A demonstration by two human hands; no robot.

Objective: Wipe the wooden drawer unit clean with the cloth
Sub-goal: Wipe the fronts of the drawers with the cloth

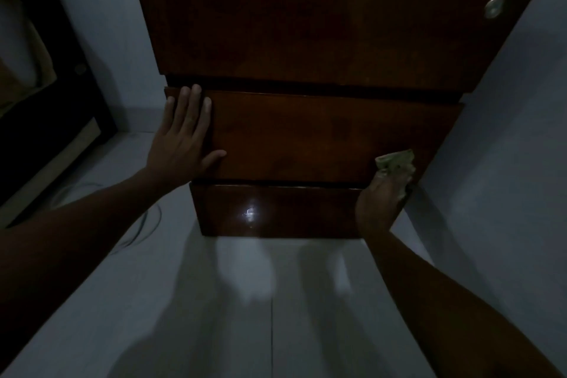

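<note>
We look down in dim light at the drawer unit [306, 40], dark glossy wood between pale walls; our left hand [184, 138] lies flat, fingers straight, on the left end of the middle drawer [306, 138]; our right hand [380, 202] grips a bunched greenish cloth [395, 163] against that drawer's lower right corner, beside the wall [506, 132]; the hands are well apart; below, the bottom drawer [276, 212] shows a bright glint; a round knob [493, 7] sits on the upper front; a cable [144, 224] lies on the floor [245, 316] at left.
</note>
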